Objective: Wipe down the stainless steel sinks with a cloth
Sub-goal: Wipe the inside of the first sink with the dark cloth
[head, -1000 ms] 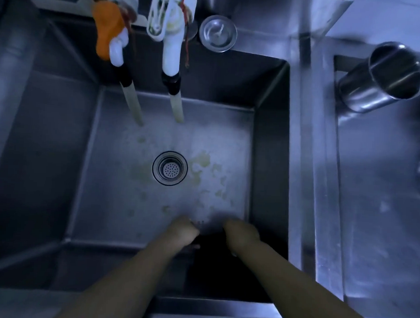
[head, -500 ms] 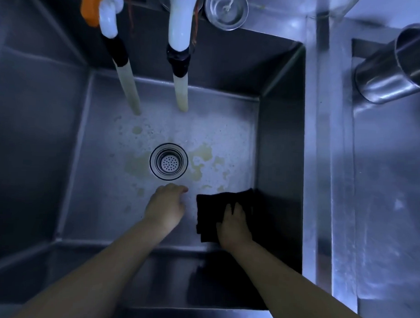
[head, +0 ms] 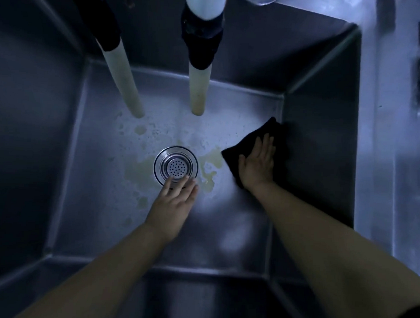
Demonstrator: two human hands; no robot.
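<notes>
The left wall of the steel sink [head: 33, 152] slopes down to the floor, with bare floor between it and the drain strainer [head: 176, 166]. 2 hoses [head: 126, 82] hang from the top edge, their ends near the back of the floor. Yellowish stains [head: 137, 170] ring the strainer. The left hand [head: 173, 205] lies flat and released, fingers straight and slightly spread, fingertips at the strainer's near rim; it holds nothing. To its right is a stretch of cleaner floor. The right hand [head: 257, 165] is also flat, fingers straight, pressing down on the black cloth [head: 242, 148] without curling round it. The cloth lies on the floor in the right part of the basin, its far corner touching the right wall near the back corner, and most of it shows left of and beyond the palm.
</notes>
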